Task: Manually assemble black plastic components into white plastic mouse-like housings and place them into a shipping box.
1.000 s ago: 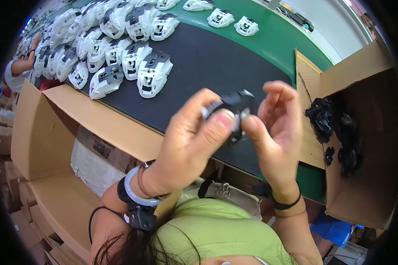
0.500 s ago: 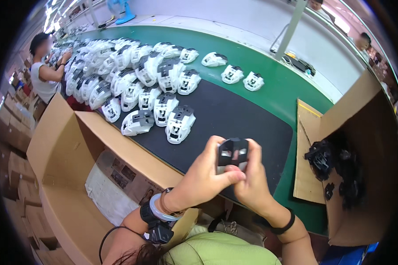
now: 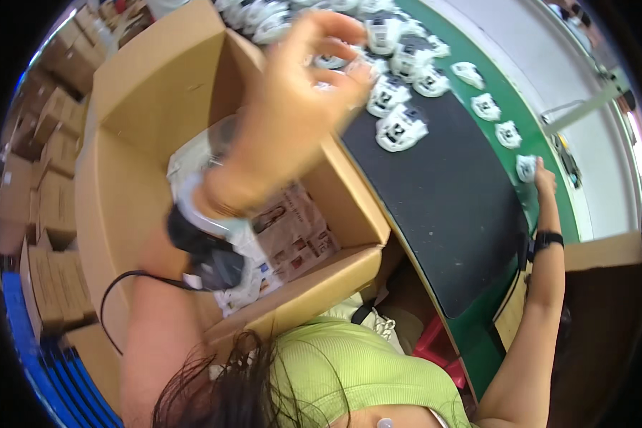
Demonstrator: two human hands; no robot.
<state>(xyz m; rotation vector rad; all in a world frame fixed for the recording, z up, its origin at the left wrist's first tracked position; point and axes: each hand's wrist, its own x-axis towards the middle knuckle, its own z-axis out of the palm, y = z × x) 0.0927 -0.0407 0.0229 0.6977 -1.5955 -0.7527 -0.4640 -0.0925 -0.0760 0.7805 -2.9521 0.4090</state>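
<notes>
Here's the white shell [image 3: 526,168] at the far right of the row on the green tabletop [image 3: 563,207], my right hand [image 3: 545,180] right at its edge; whether it grips, I can't tell. My left hand [image 3: 308,98], blurred, shows thumb and bent fingers apart, in front of clustered white shells [image 3: 412,58]. Nearer me, an open cardboard box [image 3: 139,153].

Assembly workshop: white shells [image 3: 401,130], stacked cartons [image 3: 58,284]

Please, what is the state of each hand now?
Left hand: open, fingers curled, blurred in front of the shells.
Right hand: at a white shell; whether it grips cannot be told.
</notes>
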